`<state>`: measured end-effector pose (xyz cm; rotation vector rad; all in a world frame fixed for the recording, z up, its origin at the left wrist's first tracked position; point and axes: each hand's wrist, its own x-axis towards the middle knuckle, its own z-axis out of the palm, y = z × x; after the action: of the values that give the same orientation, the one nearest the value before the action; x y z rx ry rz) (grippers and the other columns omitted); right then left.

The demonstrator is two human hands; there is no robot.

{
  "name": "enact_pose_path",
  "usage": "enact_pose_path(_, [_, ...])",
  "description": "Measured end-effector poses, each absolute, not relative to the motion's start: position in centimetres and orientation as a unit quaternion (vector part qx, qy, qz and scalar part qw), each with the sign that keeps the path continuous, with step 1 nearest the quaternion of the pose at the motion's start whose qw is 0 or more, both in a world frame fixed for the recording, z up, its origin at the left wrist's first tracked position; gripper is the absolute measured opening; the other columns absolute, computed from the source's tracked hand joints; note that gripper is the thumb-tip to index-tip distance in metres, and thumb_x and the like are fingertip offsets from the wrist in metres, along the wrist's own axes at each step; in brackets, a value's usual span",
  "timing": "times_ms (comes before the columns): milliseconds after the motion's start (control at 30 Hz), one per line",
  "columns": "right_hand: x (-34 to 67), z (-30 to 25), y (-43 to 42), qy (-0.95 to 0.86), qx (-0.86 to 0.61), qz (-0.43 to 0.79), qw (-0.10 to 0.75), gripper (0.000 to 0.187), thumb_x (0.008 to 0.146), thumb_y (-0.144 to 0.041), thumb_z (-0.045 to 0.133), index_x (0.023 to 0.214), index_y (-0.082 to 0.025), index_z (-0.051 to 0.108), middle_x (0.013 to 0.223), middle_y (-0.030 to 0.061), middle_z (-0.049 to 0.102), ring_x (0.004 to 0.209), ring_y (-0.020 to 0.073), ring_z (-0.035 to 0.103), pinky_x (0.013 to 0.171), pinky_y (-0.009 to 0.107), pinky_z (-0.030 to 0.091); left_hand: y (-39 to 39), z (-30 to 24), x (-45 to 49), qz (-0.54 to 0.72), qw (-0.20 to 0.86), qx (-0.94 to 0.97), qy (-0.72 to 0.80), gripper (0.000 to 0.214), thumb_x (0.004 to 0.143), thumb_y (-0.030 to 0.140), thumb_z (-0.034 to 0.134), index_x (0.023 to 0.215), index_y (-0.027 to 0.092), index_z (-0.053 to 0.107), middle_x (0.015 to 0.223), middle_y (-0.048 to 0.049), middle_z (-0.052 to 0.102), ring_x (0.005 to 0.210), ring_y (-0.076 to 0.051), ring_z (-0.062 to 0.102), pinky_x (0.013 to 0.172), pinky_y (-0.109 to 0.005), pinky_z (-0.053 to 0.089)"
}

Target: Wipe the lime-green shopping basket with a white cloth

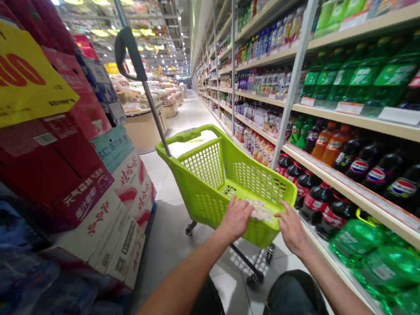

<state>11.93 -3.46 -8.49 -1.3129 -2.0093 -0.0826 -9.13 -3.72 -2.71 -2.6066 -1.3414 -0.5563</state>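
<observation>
A lime-green shopping basket cart [200,206] on wheels stands in the aisle just in front of my knees. My left hand [235,219] is closed over its near rim, fingers bent down to the inside. At the near right corner my right hand [291,226] grips the rim with its fingertips curled over the edge. Inside, between my two hands, lies a pale, crumpled-looking item [260,209]; its kind is not clear. The cart's metal pole with a dark grey handle [129,54] rises at the far left corner.
Shelves [366,129] of soda bottles run along the right, with green bottle packs [385,264] low down. Stacked drink cartons [100,230] and a yellow price sign [6,69] stand close on the left. The tiled aisle [185,110] stretches ahead past a display counter [142,127].
</observation>
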Motion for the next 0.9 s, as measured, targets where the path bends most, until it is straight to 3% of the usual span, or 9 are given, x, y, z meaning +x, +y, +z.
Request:
enact_pose_path(100, [14.6,-8.7,-1.8,-0.791,-0.511,-0.041,0.334,0.039,0.084,-0.028,0.024,0.097,-0.017,0.060,0.130,0.0095,0.040,0.123,0.0228,0.033,0.095,0.043,0.034,-3.3,-2.6,-7.3,-0.164,0.106,-0.874,-0.445,0.023,0.086,0.021,0.034,0.102,0.021,0.051,0.095,-0.0024,0.057,0.094,-0.016,0.049,0.104,-0.041,0.015])
enact_pose_path(233, [16.7,-8.6,-0.6,-0.780,-0.553,-0.069,0.284,0.044,0.084,-0.033,0.022,0.099,-0.018,0.061,0.123,0.0113,0.049,0.116,0.0257,0.042,0.089,0.050,0.036,-2.0,-1.5,-9.4,-0.121,0.131,-0.877,-0.446,0.024,0.086,0.017,0.032,0.102,0.020,0.050,0.092,-0.0016,0.057,0.091,-0.015,0.051,0.105,-0.046,0.011])
enact_pose_path(467, [9.4,-7.9,-3.7,-0.775,-0.525,-0.133,0.326,0.048,0.085,-0.039,0.020,0.116,-0.015,0.047,0.119,0.0139,0.053,0.113,0.0275,0.045,0.092,0.052,0.029,-1.5,-0.6,-14.1,-0.121,0.162,-0.839,-0.505,0.026,0.086,0.017,0.033,0.106,0.020,0.050,0.098,-0.0027,0.057,0.095,-0.016,0.050,0.105,-0.046,0.012])
enact_pose_path(667, [9.3,-8.9,-3.3,-0.767,-0.528,-0.163,0.326,0.046,0.085,-0.038,0.019,0.109,-0.016,0.051,0.108,0.0129,0.058,0.102,0.0261,0.051,0.092,0.051,0.027,-1.5,0.2,-16.6,-0.106,0.177,-0.845,-0.493,0.027,0.086,0.017,0.034,0.110,0.021,0.048,0.099,-0.0018,0.059,0.095,-0.015,0.052,0.106,-0.046,0.009])
enact_pose_path(900, [9.8,-8.1,-2.7,-0.747,-0.589,-0.141,0.274,0.050,0.086,-0.039,0.018,0.113,-0.012,0.049,0.120,0.0155,0.051,0.117,0.0284,0.039,0.093,0.056,0.021,-1.4,2.3,-23.5,-0.156,0.210,-0.770,-0.582,0.033,0.086,0.013,0.034,0.114,0.021,0.047,0.118,-0.0042,0.054,0.111,-0.016,0.046,0.106,-0.046,0.010])
